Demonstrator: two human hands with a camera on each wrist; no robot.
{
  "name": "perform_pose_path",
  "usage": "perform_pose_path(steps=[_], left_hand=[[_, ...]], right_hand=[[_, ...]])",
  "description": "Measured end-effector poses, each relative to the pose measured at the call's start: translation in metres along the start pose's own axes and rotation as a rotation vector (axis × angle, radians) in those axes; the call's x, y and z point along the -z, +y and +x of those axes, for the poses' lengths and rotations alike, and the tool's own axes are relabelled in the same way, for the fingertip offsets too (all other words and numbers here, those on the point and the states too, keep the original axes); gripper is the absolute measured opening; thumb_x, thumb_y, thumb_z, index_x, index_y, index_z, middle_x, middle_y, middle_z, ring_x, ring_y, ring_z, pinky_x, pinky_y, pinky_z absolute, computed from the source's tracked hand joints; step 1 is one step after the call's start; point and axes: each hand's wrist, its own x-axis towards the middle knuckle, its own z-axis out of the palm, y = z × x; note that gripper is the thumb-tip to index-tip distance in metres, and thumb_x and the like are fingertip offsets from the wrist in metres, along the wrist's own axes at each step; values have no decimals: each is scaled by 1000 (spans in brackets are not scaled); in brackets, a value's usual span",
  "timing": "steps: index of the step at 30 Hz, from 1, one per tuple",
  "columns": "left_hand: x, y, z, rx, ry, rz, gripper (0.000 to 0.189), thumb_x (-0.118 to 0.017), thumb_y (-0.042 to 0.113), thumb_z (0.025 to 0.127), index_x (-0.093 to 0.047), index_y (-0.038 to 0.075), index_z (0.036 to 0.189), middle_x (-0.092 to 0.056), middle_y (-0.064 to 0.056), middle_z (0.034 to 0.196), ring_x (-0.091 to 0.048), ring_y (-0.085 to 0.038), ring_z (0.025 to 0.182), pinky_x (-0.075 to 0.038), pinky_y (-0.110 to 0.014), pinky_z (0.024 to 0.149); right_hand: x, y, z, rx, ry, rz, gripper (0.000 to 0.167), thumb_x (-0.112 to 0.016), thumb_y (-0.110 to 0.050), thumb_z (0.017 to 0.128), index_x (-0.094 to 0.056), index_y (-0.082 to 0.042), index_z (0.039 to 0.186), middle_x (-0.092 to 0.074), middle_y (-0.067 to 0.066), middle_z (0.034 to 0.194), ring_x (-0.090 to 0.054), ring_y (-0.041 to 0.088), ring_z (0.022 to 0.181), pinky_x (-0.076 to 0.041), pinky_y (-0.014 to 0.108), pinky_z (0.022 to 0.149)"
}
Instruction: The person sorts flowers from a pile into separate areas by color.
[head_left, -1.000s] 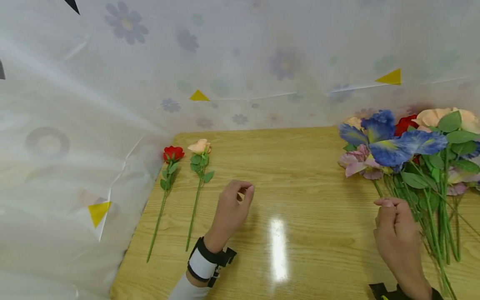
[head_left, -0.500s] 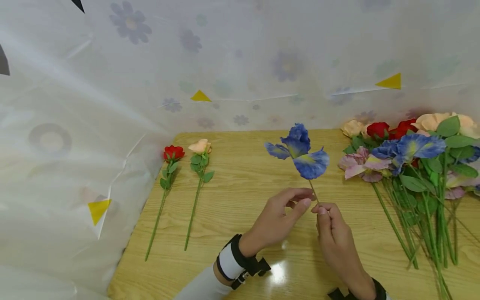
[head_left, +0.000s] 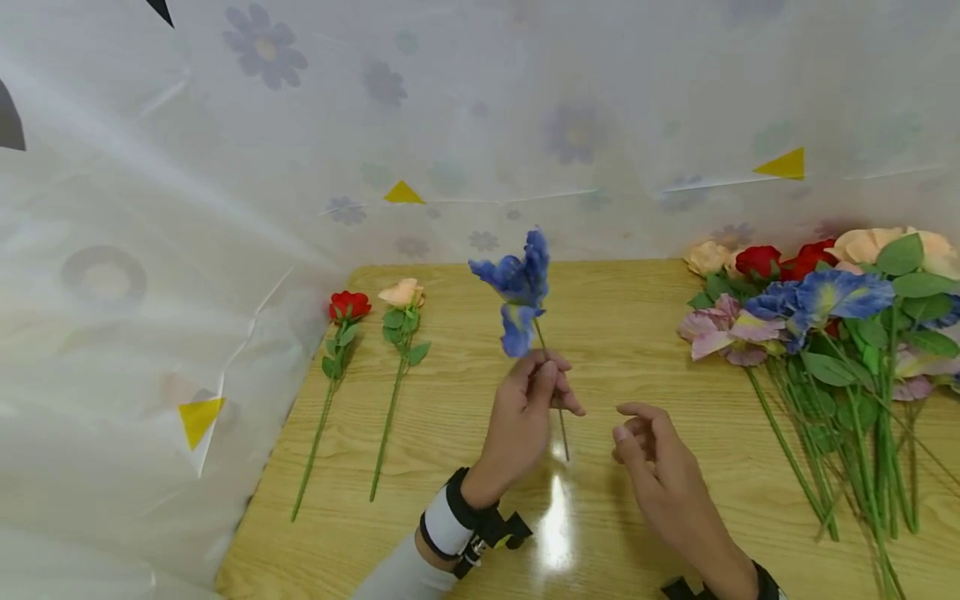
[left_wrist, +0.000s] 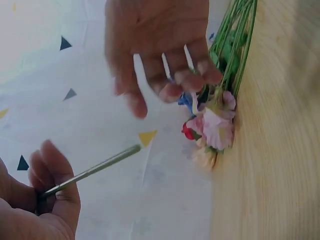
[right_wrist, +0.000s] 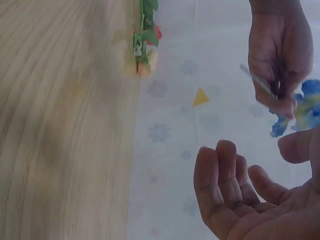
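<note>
A blue iris (head_left: 517,283) with a thin stem is held up over the middle of the table. My left hand (head_left: 521,421) pinches that stem between thumb and fingers, just below the bloom. In the left wrist view the stem's lower end (left_wrist: 100,166) sticks out past the fingers. My right hand (head_left: 663,467) is to the right of it, apart from the stem, with relaxed, slightly bent fingers and nothing in them. A red rose (head_left: 348,306) and a peach rose (head_left: 402,293) lie side by side at the table's left, blooms toward the back.
At the right lies a heap of artificial flowers: pink irises (head_left: 727,329), another blue iris (head_left: 832,296), red roses (head_left: 757,261), peach roses (head_left: 862,243), with green stems (head_left: 881,467) toward the front. A patterned plastic sheet (head_left: 480,108) rises behind the wooden table (head_left: 465,533) and along its left.
My right hand took the blue iris from the heap and brought it left to the middle. My left hand now has its stem, moved left, and the right hand has let go.
</note>
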Motion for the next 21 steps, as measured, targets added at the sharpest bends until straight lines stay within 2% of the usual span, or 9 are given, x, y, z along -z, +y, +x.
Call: perform_pose_path(steps=[3,6,10,13,15,17,18,20,21], left_hand=[[14,-1,2,10,76,41,29,-35,17,114,-54,-4,117,-51,-15,90,-51,-7,69,-49,-20,62],[27,-3,2,22,146,119,26,-35,15,114,-56,-1,115,-51,-11,89,-41,-7,64,-37,-19,59],[43,-6,2,43,220,192,25,-37,15,113,-59,3,113,-53,-12,88,-40,-8,62,-38,-21,59],[53,-10,1,71,254,221,27,-38,17,113,-60,3,112,-55,-15,88,-40,-9,61,-39,-23,59],[60,-15,0,97,265,238,28,-38,19,113,-61,3,113,-56,-18,89,-40,-8,60,-38,-22,59],[66,-21,-1,123,273,264,30,-39,19,113,-62,2,114,-58,-22,91,-39,-8,60,-37,-22,58],[68,-24,-1,138,276,280,30,-39,20,113,-63,2,115,-59,-23,92,-39,-7,60,-37,-21,58],[74,-32,-2,166,278,306,31,-39,19,113,-64,1,117,-61,-24,94,-40,-7,60,-37,-22,57],[77,-36,-3,177,279,325,31,-39,18,113,-64,1,118,-62,-23,95,-41,-8,61,-38,-22,58]], right_hand=[[16,9,0,-57,19,-46,37,-45,-25,111,-44,-6,143,-61,10,109,-61,2,87,-55,26,67],[35,23,1,-107,58,-103,42,-46,-28,111,-41,-8,147,-59,11,115,-57,-4,88,-52,21,68],[64,44,0,-168,148,-174,48,-46,-28,110,-38,-2,150,-53,15,119,-46,-13,90,-43,12,71],[91,61,-3,-233,206,-226,54,-45,-26,110,-34,6,152,-50,22,119,-39,-16,87,-39,9,68],[108,71,-4,-288,240,-281,57,-46,-22,109,-30,12,152,-49,29,119,-50,-3,91,-43,16,66],[123,83,-7,-390,259,-362,62,-44,-24,109,-25,14,153,-46,36,120,-57,19,96,-49,31,71],[130,88,-9,-455,258,-397,65,-43,-27,109,-21,15,154,-43,39,122,-56,34,102,-50,42,75],[140,97,-15,-612,237,-460,71,-38,-33,110,-12,14,157,-33,47,132,-40,61,118,-44,63,84],[144,100,-19,-688,207,-462,74,-35,-36,110,-6,13,157,-25,49,139,-31,64,128,-38,72,90]])
